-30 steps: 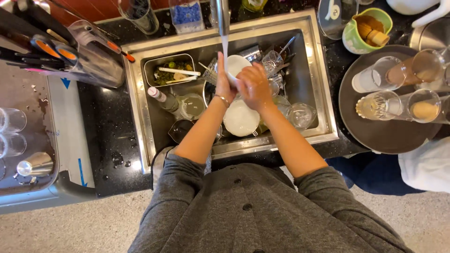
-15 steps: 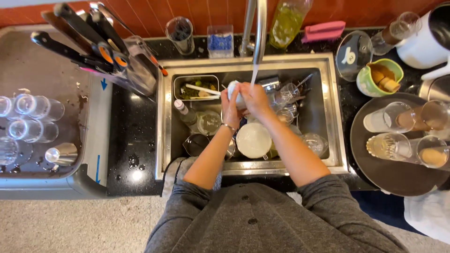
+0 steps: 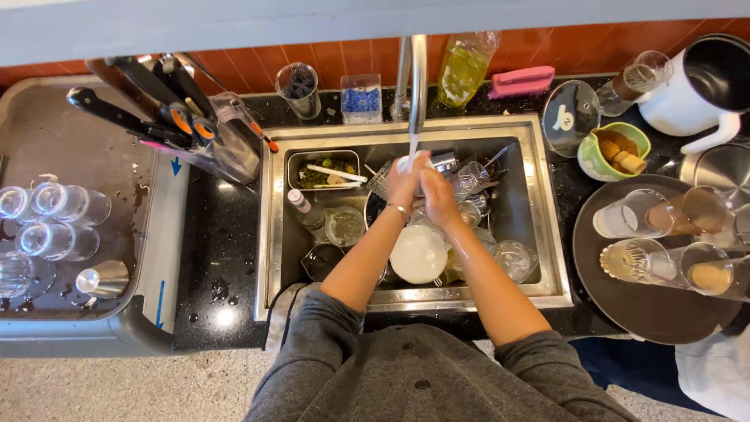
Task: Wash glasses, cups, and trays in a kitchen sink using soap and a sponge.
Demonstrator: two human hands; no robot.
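step: rinsing. left hand [image 3: 403, 181] and right hand [image 3: 437, 197] closed together around a small pale item [image 3: 405, 163], kind unclear, under the tap [image 3: 418, 78] stream, above the crowded sink [image 3: 547, 227]. next move likely calls for a firm wet grip and room among the glasses.

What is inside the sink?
The sink holds glasses, a white plate, a small bottle and a metal tub of scraps. Both hands rinse something under the tap; it and the sink's bottom are covered.
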